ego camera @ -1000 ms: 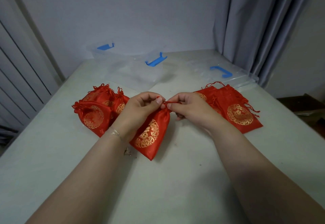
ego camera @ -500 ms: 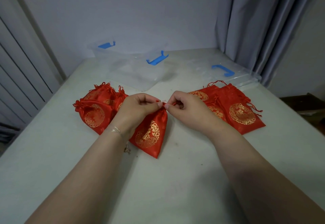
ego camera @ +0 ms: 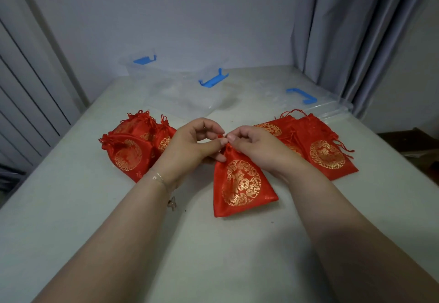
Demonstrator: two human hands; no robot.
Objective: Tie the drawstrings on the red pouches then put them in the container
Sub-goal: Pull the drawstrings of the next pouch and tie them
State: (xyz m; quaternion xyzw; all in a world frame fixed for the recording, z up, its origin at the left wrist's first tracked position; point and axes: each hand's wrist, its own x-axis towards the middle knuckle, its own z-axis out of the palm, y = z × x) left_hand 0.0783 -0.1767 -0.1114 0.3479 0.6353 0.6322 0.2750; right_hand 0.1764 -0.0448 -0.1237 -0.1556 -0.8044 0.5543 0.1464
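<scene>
A red pouch (ego camera: 241,183) with a gold emblem lies on the table in front of me, its gathered neck pointing away. My left hand (ego camera: 190,148) and my right hand (ego camera: 256,147) meet at that neck, each pinching the red drawstring (ego camera: 221,136) between thumb and fingers. A pile of red pouches (ego camera: 133,145) with cinched tops sits at the left. Flat red pouches (ego camera: 325,150) with loose strings lie at the right. The clear container (ego camera: 180,93) with blue latches stands behind, near the wall.
A clear lid (ego camera: 316,105) with a blue latch lies at the back right by the grey curtain (ego camera: 356,29). The pale table (ego camera: 213,255) drops off at its left and right edges. A thin bracelet circles my left wrist.
The pouch has swung from slanting left under my left hand to lying nearly straight toward me. Both hands stay pinched at its neck and have shifted slightly right.
</scene>
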